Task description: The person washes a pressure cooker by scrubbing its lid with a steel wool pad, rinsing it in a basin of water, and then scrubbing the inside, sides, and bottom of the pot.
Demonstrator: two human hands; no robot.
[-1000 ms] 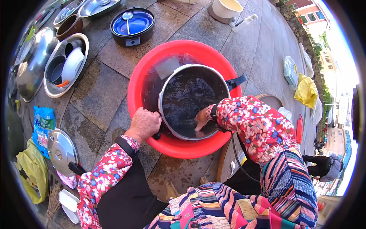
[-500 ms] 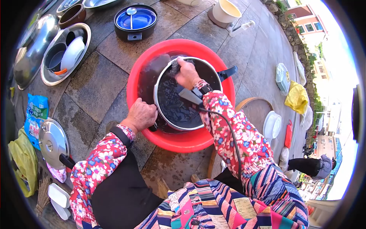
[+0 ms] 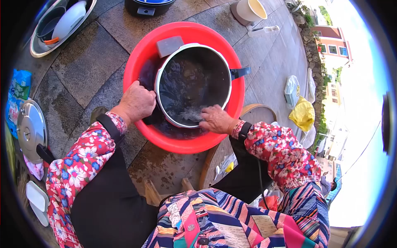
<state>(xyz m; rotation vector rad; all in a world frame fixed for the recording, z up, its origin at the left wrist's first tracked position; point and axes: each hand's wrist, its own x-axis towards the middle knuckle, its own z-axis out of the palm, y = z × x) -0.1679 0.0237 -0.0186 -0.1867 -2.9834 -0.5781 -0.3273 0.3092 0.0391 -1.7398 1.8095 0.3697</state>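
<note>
1. Left hand (image 3: 136,101): closed on the left edge of the pressure-cooker pot (image 3: 220,78); the exact hold is hidden under your fingers.
2. Right hand (image 3: 218,119): at the pot's near-right rim, fingers bent inward over it. A pale wiry patch (image 3: 191,114), scrubber or splash, shows just beside your fingertips; cannot tell whether you grip anything.
3. Pot: between your hands and slightly beyond them, mouth up, dark water (image 3: 175,84) inside, set within the red tub (image 3: 182,147).
4. Black handle (image 3: 240,72): beyond your right hand, jutting past the tub's rim.
5. Grey block (image 3: 169,46): beyond your left hand, in the tub, by the pot's far-left rim.
6. Metal lid (image 3: 31,128): well left of your left hand, slightly nearer you.
7. Oval metal basin (image 3: 41,54): far ahead and left of your left hand, white bowl (image 3: 68,21) in it.
</note>
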